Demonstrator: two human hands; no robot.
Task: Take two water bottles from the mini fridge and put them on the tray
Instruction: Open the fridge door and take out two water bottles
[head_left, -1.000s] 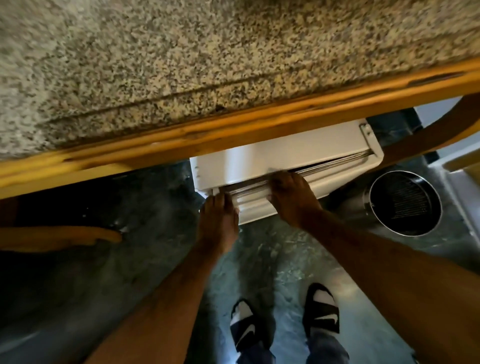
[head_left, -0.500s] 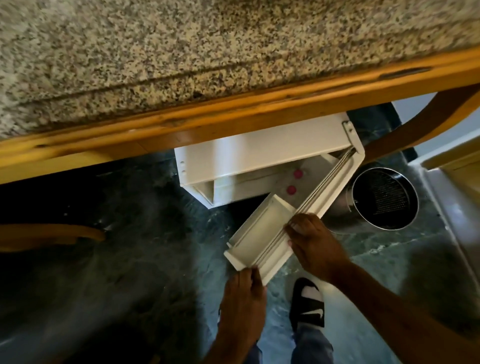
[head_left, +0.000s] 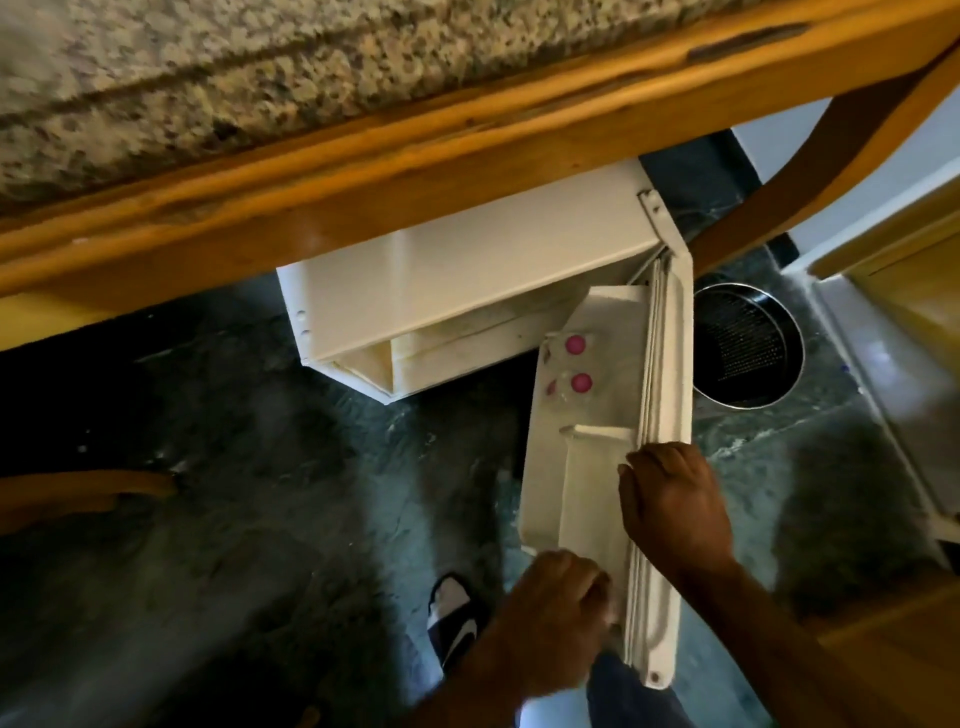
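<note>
A white mini fridge (head_left: 457, 275) stands under the counter with its door (head_left: 670, 415) swung wide toward me. Two water bottles with pink caps, one (head_left: 575, 344) behind the other (head_left: 581, 383), stand in the door shelf. My right hand (head_left: 675, 512) grips the top edge of the door near its free end. My left hand (head_left: 556, 608) is curled on the door's near inner corner. No tray is in view.
A speckled granite counter (head_left: 260, 78) with an orange wooden edge (head_left: 415, 171) overhangs the fridge. A round metal mesh bin (head_left: 748, 345) stands right of the door. Dark green stone floor lies below, with my sandalled foot (head_left: 457, 618) on it. Wooden furniture (head_left: 909, 660) is at right.
The fridge door went from shut to wide open, swinging right on its hinge. Both hands moved back toward me with it, and the two bottles came into view.
</note>
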